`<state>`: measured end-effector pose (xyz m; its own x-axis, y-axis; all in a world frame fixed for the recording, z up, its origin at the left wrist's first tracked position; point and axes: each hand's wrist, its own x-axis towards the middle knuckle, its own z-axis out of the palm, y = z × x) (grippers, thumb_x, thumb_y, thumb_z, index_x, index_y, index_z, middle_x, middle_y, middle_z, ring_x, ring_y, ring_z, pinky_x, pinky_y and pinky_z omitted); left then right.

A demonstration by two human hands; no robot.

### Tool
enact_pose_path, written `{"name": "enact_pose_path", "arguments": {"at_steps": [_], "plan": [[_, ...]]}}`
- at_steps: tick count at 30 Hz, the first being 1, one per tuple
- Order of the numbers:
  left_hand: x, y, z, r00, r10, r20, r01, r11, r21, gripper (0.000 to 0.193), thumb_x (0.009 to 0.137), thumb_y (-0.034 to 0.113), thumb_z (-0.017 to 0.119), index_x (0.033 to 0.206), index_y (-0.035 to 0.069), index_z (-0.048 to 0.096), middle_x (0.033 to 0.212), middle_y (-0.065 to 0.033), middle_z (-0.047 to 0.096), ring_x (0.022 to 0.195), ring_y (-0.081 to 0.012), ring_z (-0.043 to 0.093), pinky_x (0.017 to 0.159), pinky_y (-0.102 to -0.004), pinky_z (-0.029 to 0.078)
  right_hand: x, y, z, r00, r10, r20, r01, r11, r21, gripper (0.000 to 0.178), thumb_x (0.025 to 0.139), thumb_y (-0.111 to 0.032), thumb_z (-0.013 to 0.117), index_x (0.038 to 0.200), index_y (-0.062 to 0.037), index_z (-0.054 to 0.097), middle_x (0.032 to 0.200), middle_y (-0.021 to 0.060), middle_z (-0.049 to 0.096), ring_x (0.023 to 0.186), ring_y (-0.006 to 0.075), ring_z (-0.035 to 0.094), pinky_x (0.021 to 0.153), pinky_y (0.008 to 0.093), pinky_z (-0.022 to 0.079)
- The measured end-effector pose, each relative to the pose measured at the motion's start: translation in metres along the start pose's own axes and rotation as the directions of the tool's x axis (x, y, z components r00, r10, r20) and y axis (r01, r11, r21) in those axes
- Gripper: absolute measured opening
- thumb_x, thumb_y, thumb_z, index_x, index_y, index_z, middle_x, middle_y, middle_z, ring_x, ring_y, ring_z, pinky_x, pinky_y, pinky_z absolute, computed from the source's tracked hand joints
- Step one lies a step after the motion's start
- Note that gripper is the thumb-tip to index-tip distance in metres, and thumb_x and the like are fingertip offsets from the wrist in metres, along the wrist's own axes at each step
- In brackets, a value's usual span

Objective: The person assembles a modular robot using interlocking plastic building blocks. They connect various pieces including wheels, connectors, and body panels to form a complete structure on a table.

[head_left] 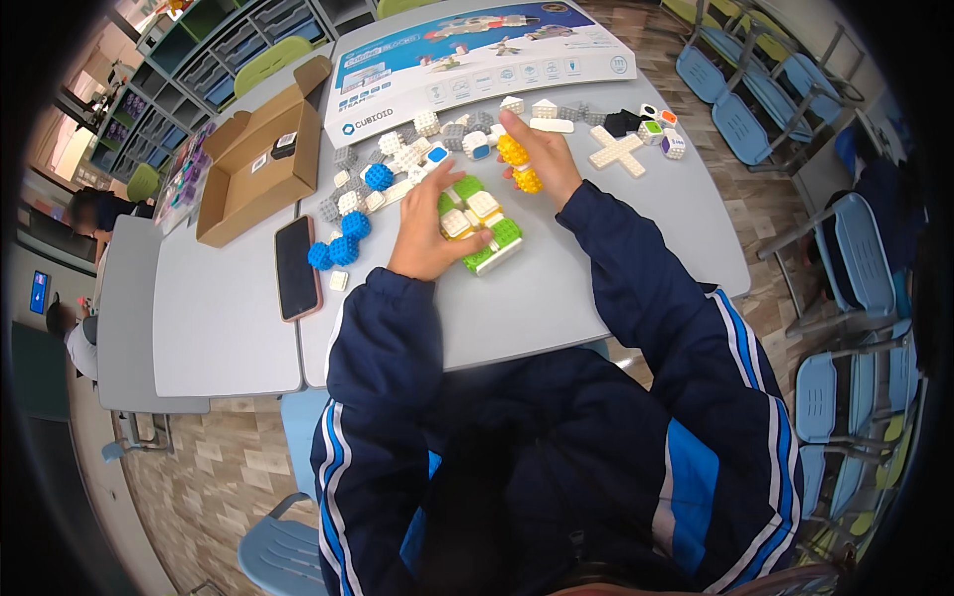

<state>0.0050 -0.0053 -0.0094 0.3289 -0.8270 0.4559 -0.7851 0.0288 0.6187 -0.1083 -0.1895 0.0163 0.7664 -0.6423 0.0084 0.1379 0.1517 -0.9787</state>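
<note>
My left hand (425,226) grips the near left side of a block build (505,234) made of green, white and some yellow studded pieces, which rests on the table. Thumb and fingers wrap its left side. Up and to the right, my right hand (549,159) holds a yellow studded piece (513,151) between thumb and fingers, above the table and apart from the build. Its lower part also shows yellow studs; the fingers behind it are partly hidden. Blue studded balls (344,248) lie left of my left hand.
Loose white and grey blocks (397,149) spread behind my hands. A white cross-shaped piece (617,151) and several coloured cubes (651,129) lie at right. A phone (297,268), an open cardboard box (260,164) and a large printed box (477,65) also occupy the table. Stacked blue chairs (845,382) stand right.
</note>
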Motion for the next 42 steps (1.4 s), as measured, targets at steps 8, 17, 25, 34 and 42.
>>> {"name": "enact_pose_path", "arguments": {"at_steps": [8, 17, 25, 34, 42], "plan": [[0.002, 0.001, -0.015, 0.977, 0.065, -0.205, 0.005, 0.946, 0.323, 0.068, 0.070, 0.014, 0.068, 0.136, 0.009, 0.049, 0.126, -0.0088, 0.061, 0.128, -0.0312, 0.044, 0.112, -0.0496, 0.024, -0.002, 0.005, -0.002, 0.996, -0.059, 0.071, 0.061, 0.998, -0.021, 0.048, 0.077, -0.047, 0.083, 0.085, -0.0040, 0.064, 0.078, 0.0003, 0.061, 0.066, 0.0063, 0.059, 0.057, 0.0219, 0.049], [-0.003, -0.001, -0.025, 0.933, 0.040, -0.358, 0.144, 0.871, 0.469, 0.064, 0.066, -0.009, 0.052, 0.126, 0.012, 0.058, 0.121, -0.0036, 0.064, 0.123, -0.0254, 0.051, 0.116, -0.0521, 0.015, -0.003, 0.012, -0.008, 0.990, -0.141, 0.015, 0.141, 0.974, -0.175, 0.043, 0.078, -0.041, 0.084, 0.083, -0.0039, 0.063, 0.075, -0.0009, 0.060, 0.068, 0.0052, 0.058, 0.059, 0.0211, 0.047], [-0.005, 0.020, -0.008, 0.822, 0.343, -0.454, -0.021, 0.816, 0.578, 0.039, 0.078, 0.000, 0.060, 0.116, 0.007, 0.065, 0.115, -0.0051, 0.067, 0.106, -0.0258, 0.057, 0.099, -0.0411, 0.031, -0.009, 0.018, -0.004, 0.995, -0.049, 0.089, 0.052, 0.998, -0.032, 0.035, 0.093, -0.038, 0.068, 0.088, -0.0036, 0.064, 0.072, 0.0003, 0.059, 0.056, 0.0057, 0.053, 0.050, 0.0211, 0.042], [-0.012, 0.041, 0.015, 0.955, 0.084, -0.285, 0.044, 0.908, 0.417, 0.049, 0.094, 0.037, 0.053, 0.128, 0.002, 0.054, 0.110, -0.0144, 0.062, 0.101, -0.0288, 0.054, 0.095, -0.0399, 0.030, -0.043, 0.028, 0.021, 0.983, -0.098, 0.153, 0.064, 0.976, 0.209, 0.024, 0.100, -0.027, 0.054, 0.093, -0.0043, 0.058, 0.075, 0.0031, 0.060, 0.057, 0.0081, 0.055, 0.052, 0.0226, 0.045], [-0.011, 0.035, 0.024, 0.919, 0.290, -0.269, -0.190, 0.920, 0.342, 0.047, 0.086, 0.041, 0.065, 0.108, 0.000, 0.060, 0.096, -0.0126, 0.061, 0.083, -0.0313, 0.053, 0.076, -0.0393, 0.037, -0.051, 0.042, 0.025, 0.965, -0.250, 0.073, 0.243, 0.965, 0.094, 0.026, 0.102, -0.027, 0.050, 0.090, -0.0047, 0.057, 0.071, 0.0013, 0.057, 0.059, 0.0057, 0.054, 0.048, 0.0223, 0.042]]}}
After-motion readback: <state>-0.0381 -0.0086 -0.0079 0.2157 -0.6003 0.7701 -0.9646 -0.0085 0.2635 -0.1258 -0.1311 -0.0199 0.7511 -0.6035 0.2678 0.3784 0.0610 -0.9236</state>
